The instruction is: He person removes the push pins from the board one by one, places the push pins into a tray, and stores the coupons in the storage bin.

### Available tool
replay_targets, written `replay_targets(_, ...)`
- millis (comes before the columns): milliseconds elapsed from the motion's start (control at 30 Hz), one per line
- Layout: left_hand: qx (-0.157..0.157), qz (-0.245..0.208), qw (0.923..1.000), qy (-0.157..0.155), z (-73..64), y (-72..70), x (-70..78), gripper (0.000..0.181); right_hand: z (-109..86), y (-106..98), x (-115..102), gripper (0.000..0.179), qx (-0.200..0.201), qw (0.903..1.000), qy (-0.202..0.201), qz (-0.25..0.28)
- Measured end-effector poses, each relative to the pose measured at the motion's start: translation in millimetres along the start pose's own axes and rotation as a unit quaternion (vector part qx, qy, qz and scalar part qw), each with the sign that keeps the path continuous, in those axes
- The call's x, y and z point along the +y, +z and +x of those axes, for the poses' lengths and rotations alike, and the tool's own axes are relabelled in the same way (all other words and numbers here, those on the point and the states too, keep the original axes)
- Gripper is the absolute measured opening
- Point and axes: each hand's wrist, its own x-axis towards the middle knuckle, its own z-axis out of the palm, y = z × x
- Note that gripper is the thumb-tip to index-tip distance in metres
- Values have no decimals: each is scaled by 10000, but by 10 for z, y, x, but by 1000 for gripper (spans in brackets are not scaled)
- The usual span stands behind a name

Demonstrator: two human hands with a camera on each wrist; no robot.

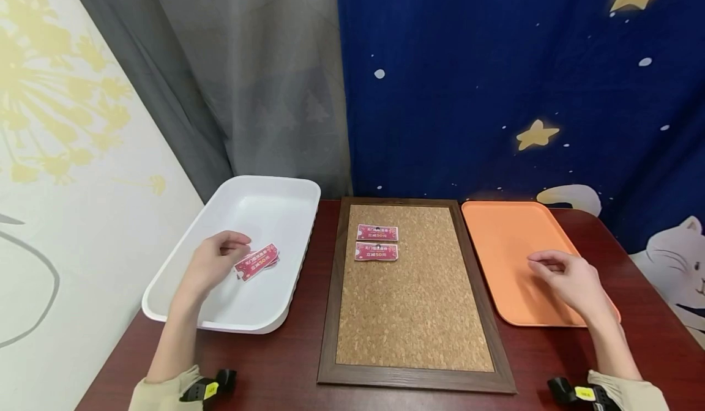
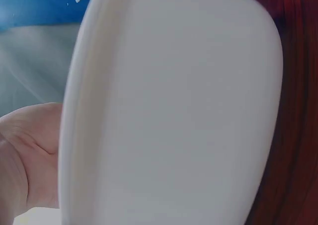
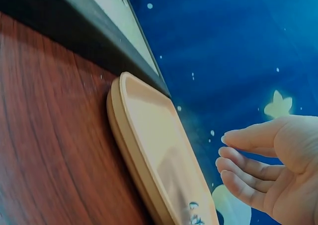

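Several red paper coupons [image 1: 257,262] printed with "50元" lie overlapping in the white tray [image 1: 259,206] on the left. My left hand [image 1: 216,260] hovers in that tray with loosely bent fingers, fingertips right at the coupons' left edge. In the left wrist view the tray's wall [image 2: 184,111] hides the fingers. On the right, my right hand [image 1: 570,276] is over the orange tray [image 1: 509,233], fingers relaxed and nothing between them. The right wrist view shows small shiny items [image 3: 195,216] in the tray, too blurred to name.
Between the trays lies a cork board [image 1: 413,313] in a brown wooden frame. An upper coupon [image 1: 366,233] and a lower coupon [image 1: 366,252] are fixed near its top left, each with a dark dot at its upper middle. Curtains [image 1: 440,93] hang behind the dark red table [image 1: 275,368].
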Motion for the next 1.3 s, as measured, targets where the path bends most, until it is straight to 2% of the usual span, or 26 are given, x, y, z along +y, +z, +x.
replay_targets(300,-145,-190,9991,345,-18,154,252,19,44,61,-207,19,-81,9987,-299,410)
replay_targets(500,-359,-367,9977,452,-24,335,388,17,80,147,-366,20,-170,9983,-345,431)
replay_targets(667,-392,-352,9965,651,-28,481,523,16,110,248,-517,20,-333,9971,-446,524)
replay_targets(800,-495,-518,9945,762,-20,579,624,13,123,320,-634,19,-425,9962,-470,594)
replay_targets(1067,-769,-683,9915,791,-1,728,770,12,165,476,-779,19,-668,9931,-452,848)
replay_targets(1300,-877,-793,9900,775,31,852,903,11,221,643,-906,15,-816,9901,-648,937)
